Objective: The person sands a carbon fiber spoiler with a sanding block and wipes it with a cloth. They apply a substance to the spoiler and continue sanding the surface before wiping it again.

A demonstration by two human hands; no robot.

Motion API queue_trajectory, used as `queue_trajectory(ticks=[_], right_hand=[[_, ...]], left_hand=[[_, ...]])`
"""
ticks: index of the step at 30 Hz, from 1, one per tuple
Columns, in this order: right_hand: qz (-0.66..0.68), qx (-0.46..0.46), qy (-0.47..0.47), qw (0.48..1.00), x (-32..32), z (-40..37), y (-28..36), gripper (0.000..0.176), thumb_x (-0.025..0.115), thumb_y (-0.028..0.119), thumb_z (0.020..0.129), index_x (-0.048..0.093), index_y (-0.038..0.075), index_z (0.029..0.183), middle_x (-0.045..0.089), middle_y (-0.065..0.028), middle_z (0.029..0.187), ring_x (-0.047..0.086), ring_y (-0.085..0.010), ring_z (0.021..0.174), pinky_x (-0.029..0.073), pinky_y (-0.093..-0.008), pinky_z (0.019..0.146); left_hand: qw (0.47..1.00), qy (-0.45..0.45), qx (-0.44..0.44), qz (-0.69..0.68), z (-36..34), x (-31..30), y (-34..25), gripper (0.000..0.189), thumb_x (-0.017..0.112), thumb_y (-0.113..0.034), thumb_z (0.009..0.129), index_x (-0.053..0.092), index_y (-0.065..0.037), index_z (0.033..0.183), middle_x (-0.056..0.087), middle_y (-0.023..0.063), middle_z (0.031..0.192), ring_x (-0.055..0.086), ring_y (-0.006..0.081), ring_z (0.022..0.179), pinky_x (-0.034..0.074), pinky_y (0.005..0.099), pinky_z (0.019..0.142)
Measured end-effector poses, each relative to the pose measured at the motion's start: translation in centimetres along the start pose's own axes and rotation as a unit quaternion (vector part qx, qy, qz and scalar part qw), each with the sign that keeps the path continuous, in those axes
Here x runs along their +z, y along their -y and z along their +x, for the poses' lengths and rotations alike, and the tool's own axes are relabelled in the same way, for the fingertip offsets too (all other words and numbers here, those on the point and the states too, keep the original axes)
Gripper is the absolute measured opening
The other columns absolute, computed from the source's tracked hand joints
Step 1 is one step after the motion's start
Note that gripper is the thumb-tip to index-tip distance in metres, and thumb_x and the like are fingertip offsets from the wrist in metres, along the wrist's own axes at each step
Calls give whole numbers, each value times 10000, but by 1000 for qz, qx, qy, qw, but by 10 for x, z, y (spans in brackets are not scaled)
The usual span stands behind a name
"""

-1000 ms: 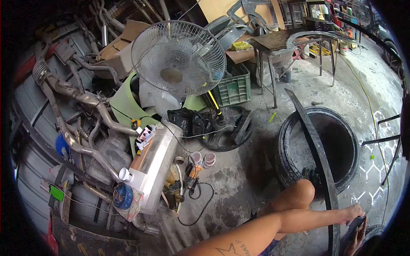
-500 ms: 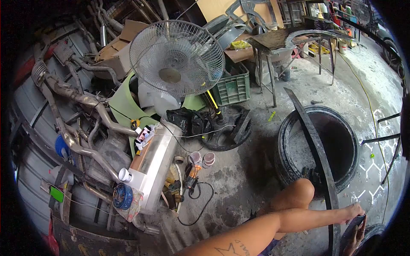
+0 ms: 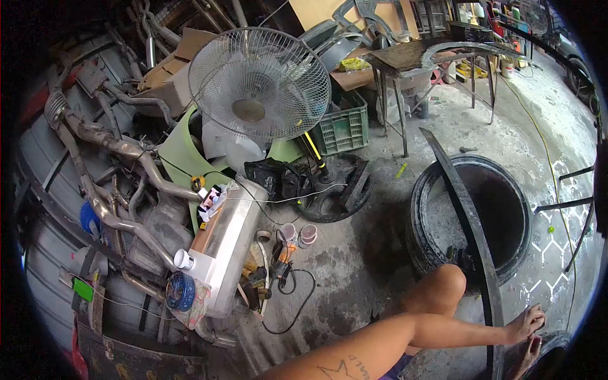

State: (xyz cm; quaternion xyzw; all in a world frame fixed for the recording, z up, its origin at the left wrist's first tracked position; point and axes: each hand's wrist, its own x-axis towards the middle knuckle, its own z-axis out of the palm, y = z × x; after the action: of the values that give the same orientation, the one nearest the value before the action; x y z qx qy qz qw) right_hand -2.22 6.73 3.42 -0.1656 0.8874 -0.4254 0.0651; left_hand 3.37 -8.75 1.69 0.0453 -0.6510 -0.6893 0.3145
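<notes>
A long, dark curved strip (image 3: 468, 218) leans across the rim of a round black tub (image 3: 415, 221). My left arm stretches over the strip's lower part, and my left hand (image 3: 527, 324) is at the lower right with its fingers bent and apart. Just below it is my right hand (image 3: 527, 361), partly cut off by the dark image edge, with its fingers curled round a small dark thing I cannot make out. The two hands are close together, beside a dark round rim (image 3: 557, 345). My bare knee (image 3: 448, 282) is in front of the tub.
A standing fan (image 3: 250, 111) is at upper left, near a green crate (image 3: 344, 130). Metal exhaust pipes (image 3: 120, 147) fill the left side. A silver tank (image 3: 237, 247), an orange power tool (image 3: 286, 254) with its cord and two small cups lie mid-floor. A worn table (image 3: 405, 58) stands behind.
My left hand has lifted slightly and its fingers have spread away from the dark thing between the hands. My right hand has shifted slightly. The view has moved a little.
</notes>
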Motion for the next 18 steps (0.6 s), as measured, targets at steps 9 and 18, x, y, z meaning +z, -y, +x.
queue_trajectory(ticks=[9, 18], right_hand=[[-74, -344, 117, 929, 6, 22, -59, 313, 656, 49, 856, 627, 15, 1166, 683, -164, 1089, 668, -321, 1006, 555, -388, 858], [176, -9, 102, 979, 4, -20, 32, 344, 626, 295, 930, 644, -6, 1096, 655, -119, 1051, 604, -224, 929, 503, -343, 781]], left_hand=[[994, 46, -64, -75, 0, -9, -16, 268, 572, -186, 963, 538, 9, 1143, 465, 141, 1039, 510, 293, 1051, 397, 371, 950], [983, -118, -83, 112, -1, 3, -12, 741, 798, -190, 680, 451, -16, 1311, 510, 153, 1204, 489, 291, 1236, 385, 361, 1046]])
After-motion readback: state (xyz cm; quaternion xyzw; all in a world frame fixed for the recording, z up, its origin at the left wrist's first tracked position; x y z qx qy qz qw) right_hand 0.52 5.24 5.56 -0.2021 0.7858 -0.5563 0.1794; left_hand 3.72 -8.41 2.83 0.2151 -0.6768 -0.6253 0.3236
